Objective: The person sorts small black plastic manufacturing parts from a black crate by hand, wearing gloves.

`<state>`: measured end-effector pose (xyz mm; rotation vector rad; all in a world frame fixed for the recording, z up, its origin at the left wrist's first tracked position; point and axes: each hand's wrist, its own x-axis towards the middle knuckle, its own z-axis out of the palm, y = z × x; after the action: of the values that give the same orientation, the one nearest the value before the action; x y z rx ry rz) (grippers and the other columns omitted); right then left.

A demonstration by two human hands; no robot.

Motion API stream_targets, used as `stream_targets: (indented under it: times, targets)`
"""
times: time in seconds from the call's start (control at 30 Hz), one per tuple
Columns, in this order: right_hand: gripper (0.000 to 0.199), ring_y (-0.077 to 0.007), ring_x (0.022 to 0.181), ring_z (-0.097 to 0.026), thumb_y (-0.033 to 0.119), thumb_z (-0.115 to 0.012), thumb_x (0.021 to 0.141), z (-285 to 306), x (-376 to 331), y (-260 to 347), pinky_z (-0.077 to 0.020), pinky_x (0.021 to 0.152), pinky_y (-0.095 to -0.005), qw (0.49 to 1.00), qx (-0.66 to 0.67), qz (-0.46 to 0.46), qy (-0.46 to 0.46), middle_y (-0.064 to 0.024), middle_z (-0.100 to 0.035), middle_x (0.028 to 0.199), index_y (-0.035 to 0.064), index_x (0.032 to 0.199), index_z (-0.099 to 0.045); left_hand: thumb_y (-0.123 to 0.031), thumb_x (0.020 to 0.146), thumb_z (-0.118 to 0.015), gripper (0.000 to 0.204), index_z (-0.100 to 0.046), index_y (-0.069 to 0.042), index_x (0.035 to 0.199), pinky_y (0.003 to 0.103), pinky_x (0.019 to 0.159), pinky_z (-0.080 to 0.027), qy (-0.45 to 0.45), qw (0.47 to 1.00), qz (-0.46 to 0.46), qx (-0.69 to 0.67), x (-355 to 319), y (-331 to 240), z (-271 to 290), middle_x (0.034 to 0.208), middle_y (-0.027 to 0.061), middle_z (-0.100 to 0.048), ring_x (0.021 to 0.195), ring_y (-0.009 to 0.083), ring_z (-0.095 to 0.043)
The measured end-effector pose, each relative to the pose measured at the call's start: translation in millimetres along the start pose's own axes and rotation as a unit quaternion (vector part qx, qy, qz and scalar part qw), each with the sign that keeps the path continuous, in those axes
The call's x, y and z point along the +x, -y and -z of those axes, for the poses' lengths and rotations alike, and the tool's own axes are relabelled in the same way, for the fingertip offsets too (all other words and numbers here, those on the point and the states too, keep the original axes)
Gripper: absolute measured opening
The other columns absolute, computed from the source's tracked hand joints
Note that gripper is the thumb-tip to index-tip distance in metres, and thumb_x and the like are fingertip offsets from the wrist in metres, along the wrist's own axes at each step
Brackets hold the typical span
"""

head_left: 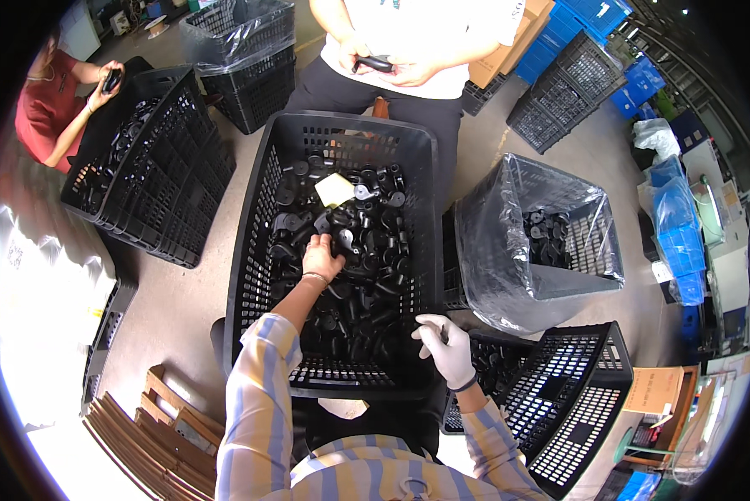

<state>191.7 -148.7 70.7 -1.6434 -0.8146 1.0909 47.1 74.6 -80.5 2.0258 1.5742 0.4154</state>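
Observation:
A large black slotted crate (pixel 250 242) in front of me is heaped with black plastic parts (pixel 366 250); a pale yellow slip of paper (pixel 335 189) lies on the pile. My bare left hand (pixel 320 256) reaches into the heap, fingers curled around a black part. My right hand (pixel 444 349), in a white glove, hovers at the crate's near right corner and holds a small thin tool.
A plastic-lined crate (pixel 542 242) with several black parts stands to the right, and another black crate (pixel 575 392) at lower right. A seated person's hands (pixel 387 67) hold a black part beyond the crate. Another person (pixel 58 100) sits by a crate (pixel 149 167) at left. Cardboard (pixel 154 426) lies lower left.

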Motion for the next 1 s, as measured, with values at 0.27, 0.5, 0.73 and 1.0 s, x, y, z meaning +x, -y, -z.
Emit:
stream_targets:
  times: [0.27, 0.5, 0.73, 1.0]
  targets:
    - [0.032, -0.0043, 0.055, -0.050, 0.009, -0.055, 0.081, 0.1, 19.5, 4.8, -0.0420, 0.053, -0.0172, 0.996, 0.017, 0.060, 0.069, -0.0007, -0.055, 0.074, -0.0042, 0.108, -0.048, -0.013, 0.082, -0.046, 0.029, -0.049, 0.006, 0.104, 0.029, 0.065, -0.051, 0.277, 0.654, 0.081, -0.699, -49.5, -25.7, 103.1, 0.093, 0.0149, -0.058, 0.078, 0.0244, -0.060]
    - [0.023, -0.0053, 0.057, -0.050, 0.012, -0.053, 0.082, -36.4, 7.3, 42.1, -0.0406, 0.052, -0.0174, 0.974, 0.068, 0.066, 0.208, -0.0031, -0.056, 0.077, -0.0022, 0.101, -0.055, -0.008, 0.084, -0.050, 0.021, -0.042, -0.003, 0.102, 0.030, 0.067, -0.053, 0.293, 0.639, -0.024, -0.711, -139.0, -59.0, 138.0, 0.093, 0.0147, -0.056, 0.081, 0.0239, -0.060]
    - [0.025, -0.0034, 0.053, -0.048, 0.011, -0.058, 0.079, -34.7, -16.4, 52.6, -0.0388, 0.051, -0.0178, 0.979, 0.017, 0.128, 0.160, 0.0009, -0.054, 0.069, -0.0006, 0.101, -0.056, 0.001, 0.076, -0.059, 0.016, -0.058, -0.001, 0.091, 0.030, 0.079, -0.048, 0.189, 0.656, -0.048, -0.729, -179.4, -67.6, 144.3, 0.109, 0.0081, -0.050, 0.091, 0.0165, -0.055]
    - [0.023, -0.0030, 0.054, -0.047, 0.009, -0.057, 0.078, -36.3, -36.5, 71.1, -0.0374, 0.050, -0.0171, 0.980, -0.021, 0.135, 0.147, 0.0005, -0.055, 0.069, -0.0007, 0.099, -0.057, 0.003, 0.074, -0.059, 0.018, -0.062, -0.002, 0.091, 0.024, 0.080, -0.043, 0.153, 0.695, -0.113, -0.693, -193.6, -69.6, 148.4, 0.111, 0.0034, -0.045, 0.087, 0.0103, -0.052]
